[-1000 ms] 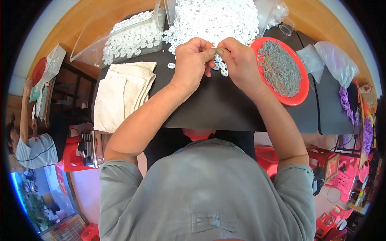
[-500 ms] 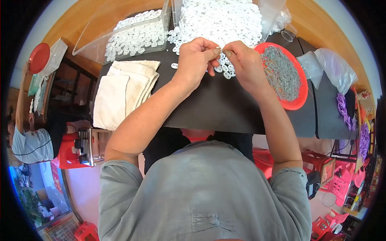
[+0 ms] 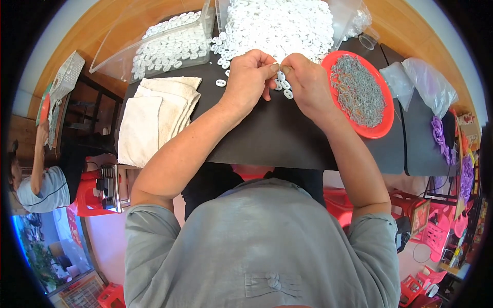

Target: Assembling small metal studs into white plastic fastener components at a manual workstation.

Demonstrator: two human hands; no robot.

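Observation:
Both hands meet over the dark table, fingertips nearly touching. My left hand [image 3: 249, 79] pinches thumb against forefinger, and my right hand [image 3: 308, 84] pinches likewise from the other side. Whatever tiny thing is between them is too small and covered to make out. Just below the fingertips lie several small white oval pieces with holes [image 3: 287, 94]; another loose oval piece [image 3: 221, 82] lies left of my left wrist. Beyond the hands spreads a big heap of the same white pieces [image 3: 280, 25]. Beside my right hand is a red plate [image 3: 389, 118] holding a pile of thin grey metal pins [image 3: 359, 95].
A clear bin of white pieces [image 3: 172, 49] stands at the far left. Folded cream towels [image 3: 149, 120] lie at the table's left edge. Plastic bags [image 3: 429, 84] and a clear cup [image 3: 367, 41] are at the right. Another person [image 3: 43, 187] works at the far left.
My hands stay pinched together, shifted only slightly. The other person's arm has come down, and the red plate they held now shows edge-on. The whole view has shifted a little.

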